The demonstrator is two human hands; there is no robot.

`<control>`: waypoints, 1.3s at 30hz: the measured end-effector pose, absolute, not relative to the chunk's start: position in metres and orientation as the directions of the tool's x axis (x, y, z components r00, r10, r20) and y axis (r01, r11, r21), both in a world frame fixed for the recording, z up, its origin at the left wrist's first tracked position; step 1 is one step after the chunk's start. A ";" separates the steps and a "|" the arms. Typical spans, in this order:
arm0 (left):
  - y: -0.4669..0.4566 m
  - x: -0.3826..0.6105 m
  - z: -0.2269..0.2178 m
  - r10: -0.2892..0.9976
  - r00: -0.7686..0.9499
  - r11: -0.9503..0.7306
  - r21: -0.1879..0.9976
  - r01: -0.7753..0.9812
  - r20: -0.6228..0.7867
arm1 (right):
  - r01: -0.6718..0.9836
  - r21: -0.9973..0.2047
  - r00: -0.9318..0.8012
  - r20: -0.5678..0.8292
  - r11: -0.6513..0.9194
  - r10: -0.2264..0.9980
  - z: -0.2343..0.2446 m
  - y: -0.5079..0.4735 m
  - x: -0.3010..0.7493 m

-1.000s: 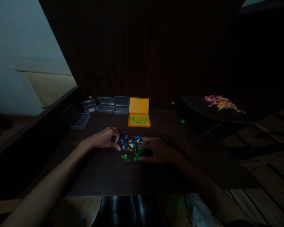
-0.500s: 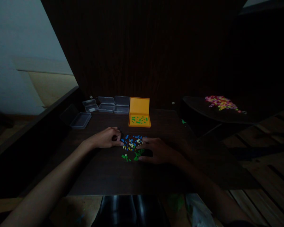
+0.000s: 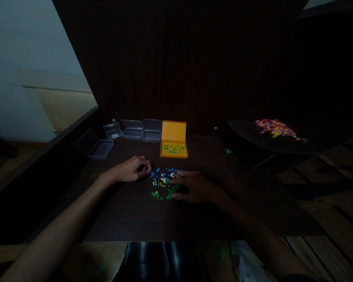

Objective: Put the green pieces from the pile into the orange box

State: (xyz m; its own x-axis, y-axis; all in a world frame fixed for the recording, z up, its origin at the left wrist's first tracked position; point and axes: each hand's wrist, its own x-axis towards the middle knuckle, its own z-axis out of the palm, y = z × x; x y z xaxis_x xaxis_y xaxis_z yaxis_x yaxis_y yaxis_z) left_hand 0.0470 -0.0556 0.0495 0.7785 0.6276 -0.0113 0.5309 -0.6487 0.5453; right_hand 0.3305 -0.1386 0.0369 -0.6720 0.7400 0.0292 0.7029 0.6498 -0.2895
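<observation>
A small heap of tiny coloured bricks (image 3: pixel 164 178), blue, white and yellow, lies on the dark table (image 3: pixel 135 211), with a few green pieces (image 3: pixel 170 192) at its near edge. My left hand (image 3: pixel 132 169) rests just left of the heap, its fingers curled in toward the thumb; whether anything is in them is hidden. My right hand (image 3: pixel 194 186) lies in shadow at the heap's right side, fingers stretched over the bricks, thumb beside the green pieces. An open orange box (image 3: pixel 173 144) with green pieces inside stands behind the heap.
Several clear plastic boxes (image 3: pixel 141 130) stand open along the back left, one more (image 3: pixel 100 149) nearer the left edge. A second dark surface at the right carries a pile of pink and yellow pieces (image 3: pixel 275 127). A lone green piece (image 3: pixel 228 150) lies between the two surfaces.
My left hand has drawn its thumb and fingers together and pulled slightly back from the heap. My right hand has crept a little further left onto the bricks.
</observation>
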 end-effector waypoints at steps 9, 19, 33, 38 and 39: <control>-0.056 0.048 0.050 0.647 0.761 -0.650 0.493 0.578 -0.040 | 0.703 -0.295 -0.679 -0.007 0.647 0.735 0.039 -0.138 0.328; -0.057 0.048 0.049 0.633 0.774 -0.665 0.503 0.552 -0.012 | 0.698 -0.290 -0.677 0.034 0.655 0.736 0.034 -0.137 0.330; -0.061 0.054 0.049 0.599 0.798 -0.709 0.505 0.493 0.062 | 0.674 -0.313 -0.703 0.009 0.670 0.711 0.036 -0.137 0.329; -0.064 0.057 0.047 0.574 0.811 -0.740 0.496 0.455 0.112 | 0.675 -0.315 -0.703 0.002 0.667 0.712 0.036 -0.137 0.329; -0.065 0.057 0.047 0.569 0.813 -0.744 0.497 0.448 0.120 | 0.676 -0.313 -0.700 0.011 0.667 0.714 0.036 -0.137 0.329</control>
